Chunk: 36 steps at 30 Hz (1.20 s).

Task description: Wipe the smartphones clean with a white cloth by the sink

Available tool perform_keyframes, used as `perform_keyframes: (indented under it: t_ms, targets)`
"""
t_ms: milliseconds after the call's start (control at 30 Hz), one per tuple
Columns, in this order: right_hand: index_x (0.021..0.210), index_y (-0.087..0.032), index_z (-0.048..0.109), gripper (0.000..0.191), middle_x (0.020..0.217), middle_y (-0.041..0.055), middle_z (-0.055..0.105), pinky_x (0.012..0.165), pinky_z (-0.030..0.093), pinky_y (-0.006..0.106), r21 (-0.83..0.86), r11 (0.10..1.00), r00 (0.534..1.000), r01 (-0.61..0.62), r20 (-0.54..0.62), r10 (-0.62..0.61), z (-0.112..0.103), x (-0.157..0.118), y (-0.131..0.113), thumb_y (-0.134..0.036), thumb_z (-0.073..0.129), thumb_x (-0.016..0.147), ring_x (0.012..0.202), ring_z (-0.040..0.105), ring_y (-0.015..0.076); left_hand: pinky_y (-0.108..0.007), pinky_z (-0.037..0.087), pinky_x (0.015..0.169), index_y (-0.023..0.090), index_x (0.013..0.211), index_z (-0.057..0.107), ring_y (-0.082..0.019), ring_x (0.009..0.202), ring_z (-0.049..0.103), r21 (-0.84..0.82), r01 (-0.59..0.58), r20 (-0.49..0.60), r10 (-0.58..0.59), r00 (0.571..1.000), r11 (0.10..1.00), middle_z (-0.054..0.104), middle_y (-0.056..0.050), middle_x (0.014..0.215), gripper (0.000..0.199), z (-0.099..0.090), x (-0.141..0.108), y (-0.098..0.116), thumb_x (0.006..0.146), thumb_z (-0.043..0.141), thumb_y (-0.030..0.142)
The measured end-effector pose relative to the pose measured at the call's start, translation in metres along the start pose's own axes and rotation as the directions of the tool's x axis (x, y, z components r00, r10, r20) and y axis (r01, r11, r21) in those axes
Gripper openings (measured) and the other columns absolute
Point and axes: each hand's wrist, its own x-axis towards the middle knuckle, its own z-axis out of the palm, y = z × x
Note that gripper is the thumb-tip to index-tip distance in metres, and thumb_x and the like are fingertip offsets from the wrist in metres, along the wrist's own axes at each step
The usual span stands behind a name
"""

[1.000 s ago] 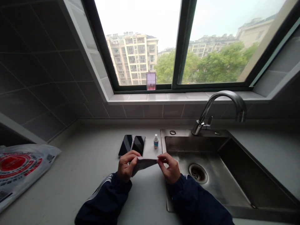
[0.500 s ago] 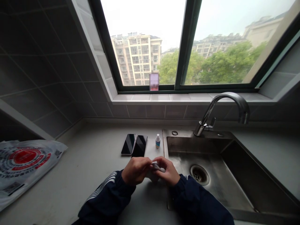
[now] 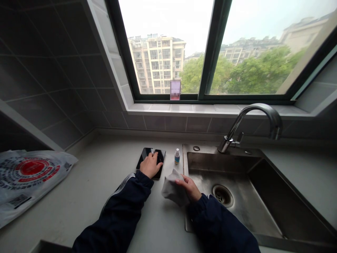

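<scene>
We split our grip

In the head view, our left hand (image 3: pixel 150 165) had just left the grey cloth (image 3: pixel 172 190) for the left phone (image 3: pixel 143 154) and right phone (image 3: pixel 161 157), fingers partly spread; whether it gripped either, we couldn't tell; our right hand (image 3: pixel 190 188) pinched the cloth near the sink (image 3: pixel 185 159); we judged the work divided.

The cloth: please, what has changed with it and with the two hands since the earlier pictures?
The left hand has let go of the cloth and moved forward onto the two phones. The right hand alone now holds the cloth, which is no longer bunched between both hands. The bottle, sink and bag stayed in place.
</scene>
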Motion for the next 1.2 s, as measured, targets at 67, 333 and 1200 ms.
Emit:
perform_keyframes:
  t_ms: [67,333,1200]
  targets:
    - [0.090,-0.016,0.067,0.042,0.078,0.0045,0.069,0.068,0.050,0.029,0.060,0.998,1.000,-0.008,-0.027,0.010,-0.002,0.002,0.002,-0.045,0.081,0.065,0.068,0.065,0.0187,-0.038,0.046,0.083,0.024,0.134,0.043,-0.031,0.109,0.056,0.020,0.021,0.009,-0.021,1.000,1.000,0.056,-0.013,0.122,0.060,0.004,0.003,0.000,0.081,0.058,0.047]
    - [0.113,-0.017,0.063,0.045,0.093,0.0088,0.071,0.069,0.054,0.031,0.224,0.974,0.996,-0.041,-0.067,0.058,-0.003,0.000,0.000,-0.039,0.073,0.074,0.076,0.069,0.0218,-0.040,0.046,0.083,0.024,0.133,0.043,-0.034,0.110,0.055,0.041,0.090,0.048,-0.092,0.995,0.995,0.057,-0.016,0.117,0.067,0.006,0.011,0.005,0.076,0.062,0.053]
    - [0.099,-0.009,0.069,0.036,0.080,0.0097,0.074,0.063,0.057,0.028,0.279,0.955,0.990,-0.101,-0.065,0.123,-0.011,0.004,0.007,-0.029,0.081,0.071,0.066,0.071,0.0199,-0.039,0.046,0.082,0.015,0.115,0.048,-0.037,0.105,0.060,-0.075,0.251,0.021,-0.251,0.968,0.965,0.057,-0.020,0.116,0.078,0.003,0.026,0.008,0.056,0.077,0.058]
